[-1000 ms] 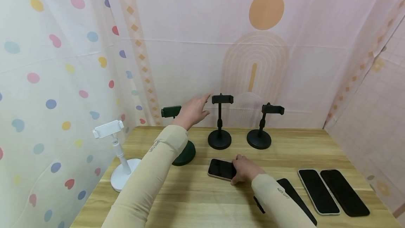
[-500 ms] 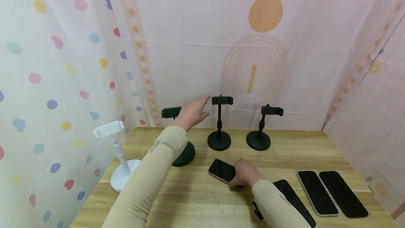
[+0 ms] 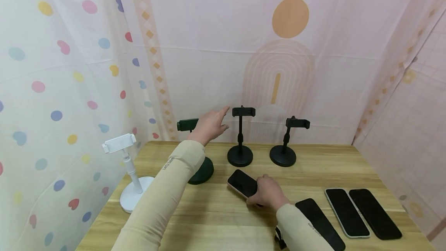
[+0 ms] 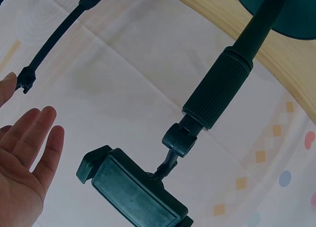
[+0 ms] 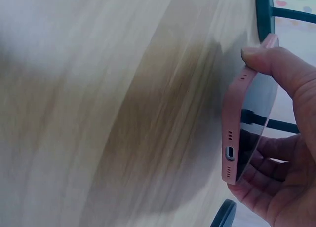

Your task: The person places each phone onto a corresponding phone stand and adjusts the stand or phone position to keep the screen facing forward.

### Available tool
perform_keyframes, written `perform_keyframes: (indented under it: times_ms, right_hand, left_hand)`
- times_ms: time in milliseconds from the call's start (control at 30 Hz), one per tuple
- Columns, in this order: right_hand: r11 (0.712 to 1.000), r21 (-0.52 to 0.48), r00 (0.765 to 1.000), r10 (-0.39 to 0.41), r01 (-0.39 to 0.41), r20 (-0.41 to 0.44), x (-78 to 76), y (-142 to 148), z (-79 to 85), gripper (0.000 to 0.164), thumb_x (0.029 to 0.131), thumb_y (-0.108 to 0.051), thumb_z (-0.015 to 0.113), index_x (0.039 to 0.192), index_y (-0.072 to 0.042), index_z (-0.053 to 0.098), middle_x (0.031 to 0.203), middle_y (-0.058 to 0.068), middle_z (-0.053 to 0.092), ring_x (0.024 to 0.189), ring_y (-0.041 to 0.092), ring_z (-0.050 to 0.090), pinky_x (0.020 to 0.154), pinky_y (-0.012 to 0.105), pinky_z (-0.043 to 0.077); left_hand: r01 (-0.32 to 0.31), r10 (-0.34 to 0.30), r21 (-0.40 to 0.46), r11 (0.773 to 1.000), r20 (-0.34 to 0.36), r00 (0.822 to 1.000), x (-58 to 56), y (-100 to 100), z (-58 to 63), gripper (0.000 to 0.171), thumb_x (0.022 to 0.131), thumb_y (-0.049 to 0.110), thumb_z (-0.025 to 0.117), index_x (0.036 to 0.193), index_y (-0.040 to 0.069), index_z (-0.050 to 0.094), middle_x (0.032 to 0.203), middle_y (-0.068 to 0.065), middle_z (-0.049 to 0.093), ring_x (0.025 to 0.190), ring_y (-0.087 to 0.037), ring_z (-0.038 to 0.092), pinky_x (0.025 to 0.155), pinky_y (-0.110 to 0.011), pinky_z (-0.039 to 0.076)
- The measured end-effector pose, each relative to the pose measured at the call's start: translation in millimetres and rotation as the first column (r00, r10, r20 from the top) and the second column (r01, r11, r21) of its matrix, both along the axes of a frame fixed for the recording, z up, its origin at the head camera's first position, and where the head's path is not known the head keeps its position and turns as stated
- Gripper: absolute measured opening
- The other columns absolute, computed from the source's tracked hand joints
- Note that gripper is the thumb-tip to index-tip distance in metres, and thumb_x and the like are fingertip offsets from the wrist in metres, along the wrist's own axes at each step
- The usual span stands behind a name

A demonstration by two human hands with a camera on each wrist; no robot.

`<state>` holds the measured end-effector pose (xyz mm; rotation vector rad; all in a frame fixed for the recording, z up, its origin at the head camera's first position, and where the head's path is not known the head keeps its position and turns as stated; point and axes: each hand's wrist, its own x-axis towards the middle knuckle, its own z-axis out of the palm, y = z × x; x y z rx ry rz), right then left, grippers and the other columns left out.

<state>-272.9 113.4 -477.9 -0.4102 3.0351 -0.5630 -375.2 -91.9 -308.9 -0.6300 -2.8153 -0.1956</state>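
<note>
Pale pink printed cloth [image 3: 205, 73] hangs behind the wood-grain surface [image 3: 237, 226], and I take the tall black round-based phone stand [image 3: 240, 138] as my landmark. In front of it, the dark-screened phone with a pink frame [image 3: 242, 183] is tilted in the grip of the right hand [image 3: 269, 192], thumb and fingers on opposite edges near the port end; I cannot tell whether any edge touches the surface. To do this well, I would want even pressure on both edges, thumb off the glass, since I judge that smooth frame could slip. Just left of the landmark, the left hand [image 3: 210, 126] holds nothing, fingers spread, near the dark green phone stand [image 4: 219, 89]. Farther left is the white plastic stand [image 3: 130, 169]; to the right, the shorter black stand [image 3: 286, 138]. As for holders, I make out only the stands' clamps: beyond the held phone, the partly covered black phone [image 3: 318, 217], the white-edged phone [image 3: 348, 213] and the all-black phone [image 3: 375, 214] lie on the surface, nearer and right of the landmark.
</note>
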Motion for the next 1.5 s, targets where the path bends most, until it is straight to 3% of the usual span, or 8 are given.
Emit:
perform_keyframes:
  times_ms: [300, 600, 967, 1500]
  right_hand:
    - [0.989, -0.109, 0.989, -0.109, 0.098, -0.097, 6.4, -8, -1.8, 0.070, 0.060, -0.044, 0.082, 0.103, 0.009, 0.063, 0.090, 0.015, 0.058, 0.073, 0.024, 0.053, 0.069, 0.042, 0.052]
    - [0.958, -0.223, 0.968, -0.214, 0.182, -0.128, 9.3, -11, -2.2, 0.080, 0.062, -0.046, 0.081, 0.116, 0.011, 0.060, 0.095, 0.018, 0.058, 0.078, 0.024, 0.054, 0.072, 0.044, 0.053]
    - [0.907, -0.335, 0.931, -0.325, 0.256, -0.169, 10.7, -13, 6.8, 0.080, 0.065, -0.046, 0.080, 0.119, 0.009, 0.059, 0.108, 0.023, 0.058, 0.089, 0.030, 0.055, 0.076, 0.047, 0.053]
    - [0.849, -0.462, 0.876, -0.407, 0.257, -0.259, 8.8, -16, 23.2, 0.076, 0.062, -0.048, 0.082, 0.114, 0.004, 0.063, 0.106, 0.020, 0.061, 0.092, 0.031, 0.054, 0.076, 0.048, 0.051]
  left_hand:
    - [-0.008, 0.008, 0.006, 1.000, -0.003, 1.000, 0.2, -2, -1.0, 0.070, 0.088, 0.030, 0.068, 0.148, 0.011, 0.035, 0.105, -0.013, 0.073, 0.085, -0.024, 0.067, 0.077, -0.041, 0.058]
    - [0.019, -0.017, 0.030, 0.999, -0.042, 0.999, 0.7, -3, -1.2, 0.069, 0.089, 0.032, 0.067, 0.147, 0.010, 0.037, 0.098, -0.013, 0.073, 0.082, -0.023, 0.066, 0.074, -0.041, 0.059]
    - [0.046, -0.042, 0.042, 0.998, -0.093, 0.995, 1.2, 0, 0.3, 0.066, 0.091, 0.035, 0.064, 0.145, 0.009, 0.039, 0.126, -0.015, 0.065, 0.100, -0.026, 0.065, 0.084, -0.042, 0.057]
    - [0.091, -0.079, 0.062, 0.994, -0.168, 0.983, 4.1, 5, 1.9, 0.062, 0.091, 0.031, 0.065, 0.144, 0.008, 0.042, 0.132, -0.014, 0.061, 0.104, -0.027, 0.063, 0.083, -0.043, 0.057]
